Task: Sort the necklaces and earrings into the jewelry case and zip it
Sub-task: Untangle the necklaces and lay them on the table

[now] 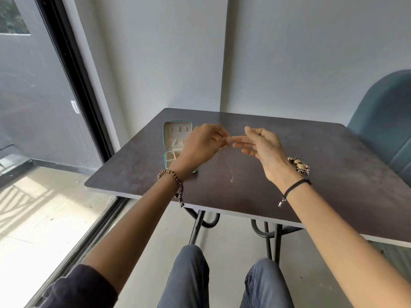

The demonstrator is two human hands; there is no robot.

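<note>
Both hands raised above the dark table, fingertips almost meeting. Left hand pinches a thin necklace chain at its top; the chain hangs straight down from the pinch, its lower end near the tabletop. Right hand has fingers loosely extended toward the pinch; contact with the chain cannot be told. Jewelry case lies open behind the left hand and wrist. Tangle of gold jewelry on the table just right of the right wrist.
</note>
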